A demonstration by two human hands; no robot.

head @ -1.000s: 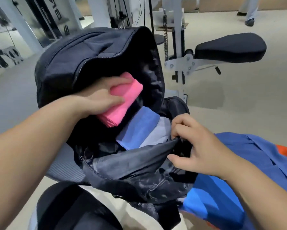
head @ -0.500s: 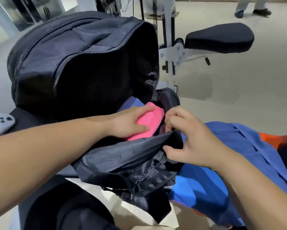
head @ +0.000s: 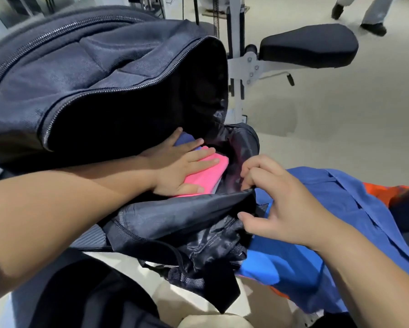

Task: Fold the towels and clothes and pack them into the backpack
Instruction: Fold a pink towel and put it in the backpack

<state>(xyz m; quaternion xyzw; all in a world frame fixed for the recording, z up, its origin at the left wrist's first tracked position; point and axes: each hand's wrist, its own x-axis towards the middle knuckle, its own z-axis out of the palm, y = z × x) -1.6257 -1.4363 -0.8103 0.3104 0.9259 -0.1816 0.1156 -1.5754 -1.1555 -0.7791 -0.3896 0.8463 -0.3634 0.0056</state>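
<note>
Gym; backpack, towel under left hand

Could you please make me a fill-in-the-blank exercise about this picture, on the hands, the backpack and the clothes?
1. The left hand presses flat on a ____ towel.
2. The right hand pinches the rim of the backpack, whose main zip is ____.
3. The towel lies ____ the backpack, not beside it.
4. The garment under the right wrist is mostly ____.

Missing words: pink; open; inside; blue.
</note>
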